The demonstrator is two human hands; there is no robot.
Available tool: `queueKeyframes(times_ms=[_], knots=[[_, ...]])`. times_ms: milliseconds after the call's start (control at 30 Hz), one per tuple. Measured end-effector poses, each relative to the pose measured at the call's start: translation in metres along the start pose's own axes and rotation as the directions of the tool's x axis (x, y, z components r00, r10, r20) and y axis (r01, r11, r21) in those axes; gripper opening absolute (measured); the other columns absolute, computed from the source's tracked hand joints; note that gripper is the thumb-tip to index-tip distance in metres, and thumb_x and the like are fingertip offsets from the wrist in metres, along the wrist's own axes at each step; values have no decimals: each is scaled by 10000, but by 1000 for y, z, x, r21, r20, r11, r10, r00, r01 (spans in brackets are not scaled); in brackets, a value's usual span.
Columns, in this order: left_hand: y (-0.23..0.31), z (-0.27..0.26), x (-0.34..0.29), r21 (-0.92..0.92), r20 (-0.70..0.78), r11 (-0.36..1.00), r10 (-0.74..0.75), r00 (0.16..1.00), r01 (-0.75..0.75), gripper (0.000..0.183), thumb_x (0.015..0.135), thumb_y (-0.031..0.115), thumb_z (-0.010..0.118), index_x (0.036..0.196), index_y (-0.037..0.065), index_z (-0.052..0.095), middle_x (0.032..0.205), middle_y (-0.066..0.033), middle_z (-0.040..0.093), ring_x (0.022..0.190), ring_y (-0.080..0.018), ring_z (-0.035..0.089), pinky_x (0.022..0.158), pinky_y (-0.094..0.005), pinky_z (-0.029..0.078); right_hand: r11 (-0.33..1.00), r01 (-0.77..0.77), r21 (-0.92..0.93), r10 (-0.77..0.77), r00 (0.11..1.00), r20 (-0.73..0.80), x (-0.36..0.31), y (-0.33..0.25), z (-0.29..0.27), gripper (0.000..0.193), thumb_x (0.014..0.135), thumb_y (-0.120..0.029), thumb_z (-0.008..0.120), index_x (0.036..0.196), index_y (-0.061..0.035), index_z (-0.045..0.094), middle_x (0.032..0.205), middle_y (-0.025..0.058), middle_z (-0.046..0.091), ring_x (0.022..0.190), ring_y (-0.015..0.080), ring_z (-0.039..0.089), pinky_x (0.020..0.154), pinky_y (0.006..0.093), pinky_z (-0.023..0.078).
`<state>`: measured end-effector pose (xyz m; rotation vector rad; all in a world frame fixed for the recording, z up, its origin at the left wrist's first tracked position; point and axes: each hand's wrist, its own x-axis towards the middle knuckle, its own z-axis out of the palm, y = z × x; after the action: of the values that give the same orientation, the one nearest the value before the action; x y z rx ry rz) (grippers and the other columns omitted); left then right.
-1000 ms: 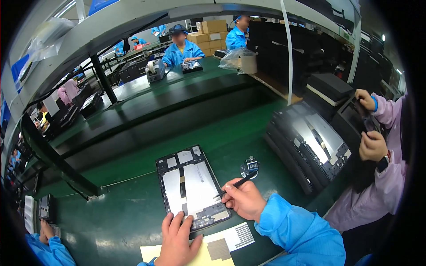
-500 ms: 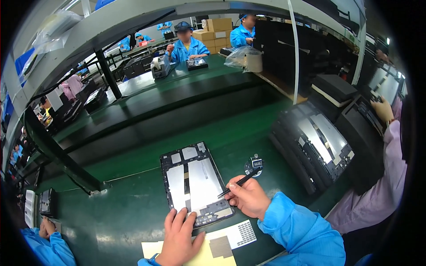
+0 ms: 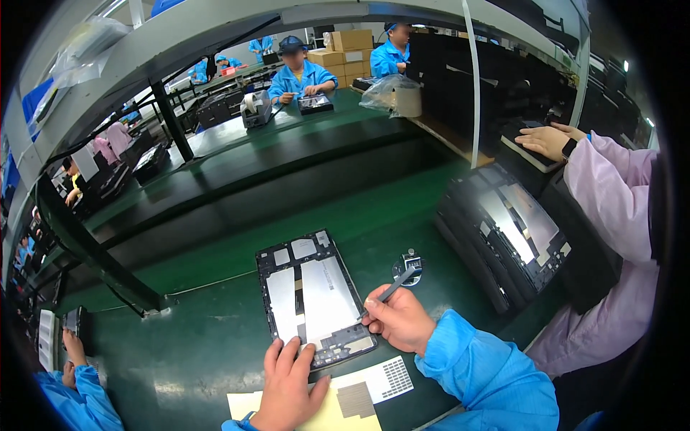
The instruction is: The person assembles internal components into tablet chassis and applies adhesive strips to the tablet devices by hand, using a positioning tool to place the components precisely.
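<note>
An opened tablet (image 3: 327, 294), its silver battery plates and dark circuit parts showing, lies on the green bench. My left hand (image 3: 289, 384) rests with spread fingers on its near left corner and holds nothing. Pinched in my right hand (image 3: 404, 321) is a pair of dark tweezers (image 3: 392, 285). Their tip points down at the tablet's right edge, near the circuit parts; whether it touches is too small to tell. Under my left hand and beside it lies a yellow sheet (image 3: 243, 406). A white sheet with rows of small dark labels (image 3: 395, 377) overlaps that area, next to a grey-brown patch (image 3: 356, 400).
A small round counter (image 3: 408, 269) stands just beyond my right hand. To the right rises a stack of black trays (image 3: 467, 248) with another opened tablet (image 3: 528, 223) on top. A co-worker's pink sleeve (image 3: 607, 190) reaches in there. A green post (image 3: 100, 251) stands at left.
The tweezers have turned slightly in my right hand, their tip still by the tablet's right edge. At right, the co-worker's hands have moved onto a black padded block.
</note>
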<state>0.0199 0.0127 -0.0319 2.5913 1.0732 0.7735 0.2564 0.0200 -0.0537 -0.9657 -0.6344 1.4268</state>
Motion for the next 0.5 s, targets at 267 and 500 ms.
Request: queueKeyframes(times_ms=[267,500], knots=[[0,0,1,-6,7,1000,-6,1000,6,589,717,98,728,1245,-9,491,1268,-258,448,1210,-479,368,1026,-524,329,1000,5,-13,-5,1000,-3,1,-1,0,153,934,-185,600,959,-39,560,795,54,602,652,77,529,596,214,449],[0,0,1,-9,8,1000,-6,1000,6,587,712,98,730,1240,-11,497,1274,-262,445,1211,-484,369,1026,-524,331,1000,12,-16,-12,1000,10,0,-1,1,161,931,-186,604,973,-38,558,803,54,597,674,80,536,607,213,451]])
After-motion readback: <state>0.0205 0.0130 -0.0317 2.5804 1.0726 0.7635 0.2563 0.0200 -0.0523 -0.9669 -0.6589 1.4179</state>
